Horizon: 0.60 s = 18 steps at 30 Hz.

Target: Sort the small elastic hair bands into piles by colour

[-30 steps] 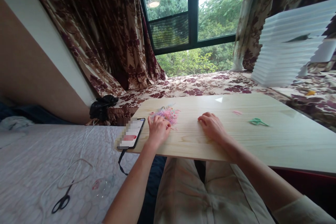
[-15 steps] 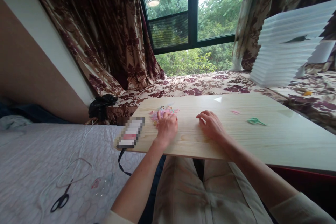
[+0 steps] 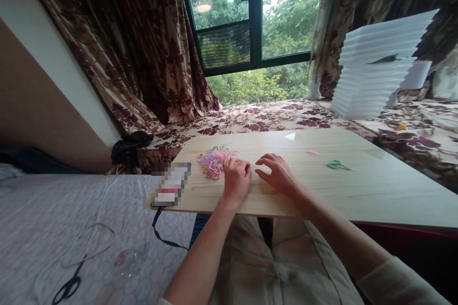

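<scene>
A pale wooden board (image 3: 358,186) lies across my lap. On its left part is a small heap of pink, purple and yellow rubber bands (image 3: 212,161). My left hand (image 3: 236,179) rests just right of the heap, knuckles up, fingers curled tight; whether it grips a band is hidden. My right hand (image 3: 277,173) lies a little further right on the board, fingers spread and slightly bent, holding nothing.
A phone (image 3: 171,185) sits at the board's left edge with a black cable hanging down. A green hook tool (image 3: 335,165) and a pink bit (image 3: 312,153) lie to the right. Scissors (image 3: 67,288) lie on the quilt. A stack of white trays (image 3: 375,80) stands by the window.
My left hand has slid right, off the heap of bands, towards my right hand. The right hand's fingers have spread a little. The view has shifted slightly.
</scene>
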### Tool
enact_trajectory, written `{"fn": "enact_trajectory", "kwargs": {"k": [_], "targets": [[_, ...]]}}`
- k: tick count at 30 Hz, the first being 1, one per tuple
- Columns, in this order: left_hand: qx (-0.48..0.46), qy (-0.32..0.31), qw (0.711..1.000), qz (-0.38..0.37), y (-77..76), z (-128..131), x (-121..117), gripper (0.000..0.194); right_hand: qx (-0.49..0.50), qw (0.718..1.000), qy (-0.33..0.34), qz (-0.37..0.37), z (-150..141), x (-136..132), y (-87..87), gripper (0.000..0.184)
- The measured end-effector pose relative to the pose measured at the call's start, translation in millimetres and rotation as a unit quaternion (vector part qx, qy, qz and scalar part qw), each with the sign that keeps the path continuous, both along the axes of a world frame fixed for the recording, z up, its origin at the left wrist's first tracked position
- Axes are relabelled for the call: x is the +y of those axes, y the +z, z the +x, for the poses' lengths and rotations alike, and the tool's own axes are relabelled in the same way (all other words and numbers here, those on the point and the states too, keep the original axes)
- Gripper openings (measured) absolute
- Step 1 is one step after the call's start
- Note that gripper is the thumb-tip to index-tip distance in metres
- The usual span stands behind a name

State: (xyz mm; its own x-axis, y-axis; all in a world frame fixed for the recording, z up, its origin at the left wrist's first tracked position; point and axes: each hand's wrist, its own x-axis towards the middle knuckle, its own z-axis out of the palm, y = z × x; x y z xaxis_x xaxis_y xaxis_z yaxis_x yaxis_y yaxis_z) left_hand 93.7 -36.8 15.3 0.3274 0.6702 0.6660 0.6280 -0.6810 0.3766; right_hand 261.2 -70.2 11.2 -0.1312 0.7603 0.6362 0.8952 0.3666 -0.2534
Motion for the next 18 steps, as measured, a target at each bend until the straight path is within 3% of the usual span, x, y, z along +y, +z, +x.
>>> {"fn": "enact_trajectory", "kwargs": {"k": [18], "targets": [[-0.012, -0.015, 1.0, -0.019, 1.9, -1.4, -2.6, 0.021, 0.024, 1.0, 0.005, -0.002, -1.9, -2.6, 3.0, 0.017]]}}
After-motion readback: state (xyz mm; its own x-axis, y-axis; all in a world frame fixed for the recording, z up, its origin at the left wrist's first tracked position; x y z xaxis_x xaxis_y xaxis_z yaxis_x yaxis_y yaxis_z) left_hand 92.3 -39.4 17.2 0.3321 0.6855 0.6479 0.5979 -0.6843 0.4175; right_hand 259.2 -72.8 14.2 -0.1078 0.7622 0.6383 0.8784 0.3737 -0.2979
